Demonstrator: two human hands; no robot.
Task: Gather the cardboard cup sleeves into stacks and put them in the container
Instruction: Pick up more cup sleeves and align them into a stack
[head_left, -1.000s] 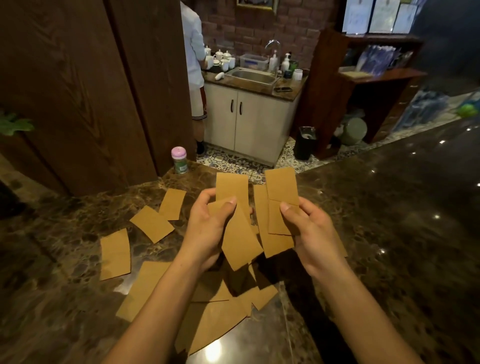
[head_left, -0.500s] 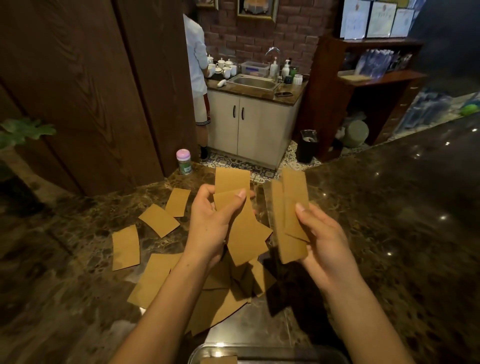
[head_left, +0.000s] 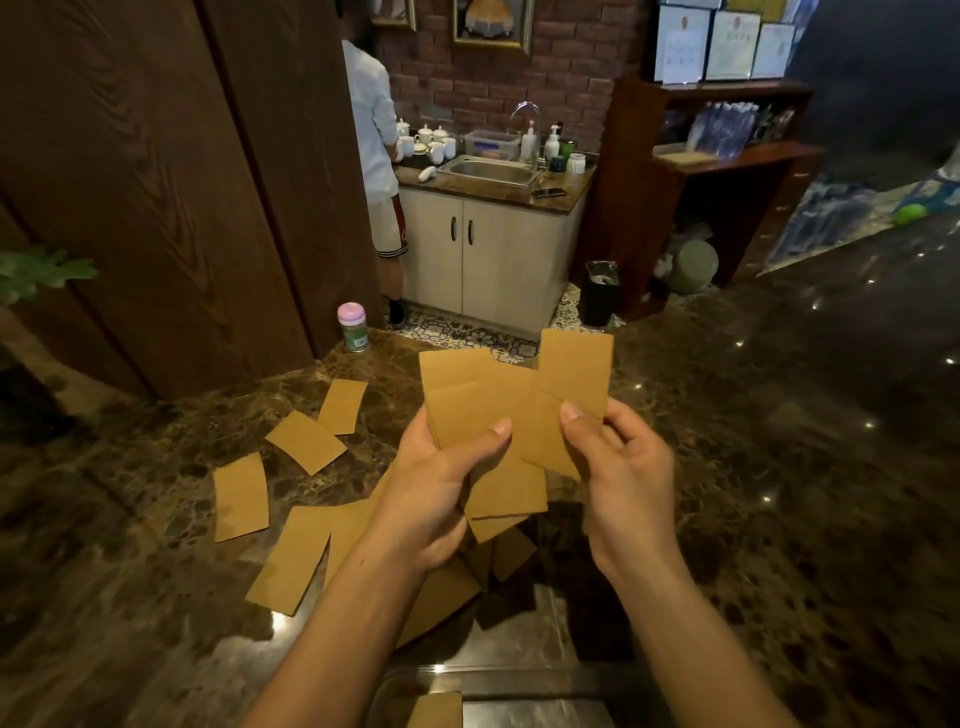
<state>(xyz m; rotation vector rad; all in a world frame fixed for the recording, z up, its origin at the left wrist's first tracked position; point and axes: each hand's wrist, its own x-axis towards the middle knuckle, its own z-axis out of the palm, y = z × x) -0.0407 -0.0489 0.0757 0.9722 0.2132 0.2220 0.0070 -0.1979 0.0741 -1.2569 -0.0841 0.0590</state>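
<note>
Gripping a fanned bunch of cardboard sleeves, the left hand sits at centre. The right hand pinches a second bunch that overlaps the first. Loose sleeves lie scattered on the marble counter from 8 to 10 o'clock, short of its far edge, where a pink-lidded jar stands at 11. The counter runs on toward 3 o'clock. More sleeves lie half hidden beneath the hands. At 6 o'clock the container is cut off by the frame, with one sleeve showing inside.
</note>
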